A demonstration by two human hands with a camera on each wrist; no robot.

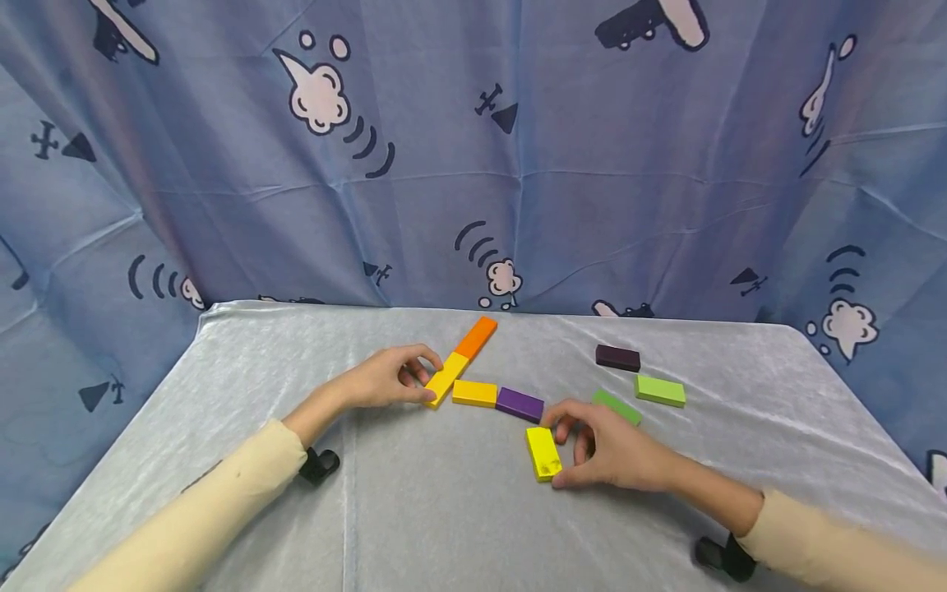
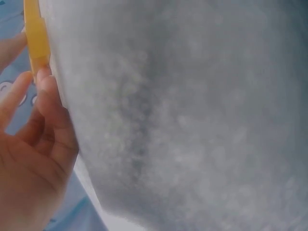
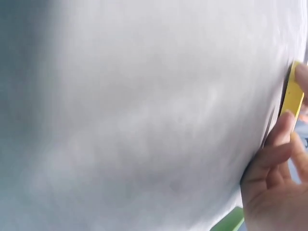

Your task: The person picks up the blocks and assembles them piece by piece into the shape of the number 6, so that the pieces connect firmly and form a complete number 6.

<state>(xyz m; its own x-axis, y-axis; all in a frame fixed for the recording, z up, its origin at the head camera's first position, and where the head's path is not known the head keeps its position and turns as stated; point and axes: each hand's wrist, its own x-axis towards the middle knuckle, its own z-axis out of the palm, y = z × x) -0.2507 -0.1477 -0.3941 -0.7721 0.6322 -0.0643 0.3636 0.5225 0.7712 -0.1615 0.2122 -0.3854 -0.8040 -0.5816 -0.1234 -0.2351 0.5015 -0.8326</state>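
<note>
Nearest, the right hand (image 1: pixel 617 452) is pinching a small yellow block (image 1: pixel 543 453) by its short ends on the tabletop (image 1: pixel 414 510), while the left hand (image 1: pixel 385 380) is pinching another yellow block (image 1: pixel 446 379) farther left; both appearing rigid, light, smooth-sided.

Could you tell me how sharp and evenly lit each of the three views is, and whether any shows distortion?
Head view: sharp and evenly lit, soft shadows under both hands, the table edges bowed by a wide lens. Left wrist view: the grey cloth is blurred, the left hand and yellow block clearer. Right wrist view: washed-out, blurred cloth, only the right hand and yellow block are recognisable.
</note>
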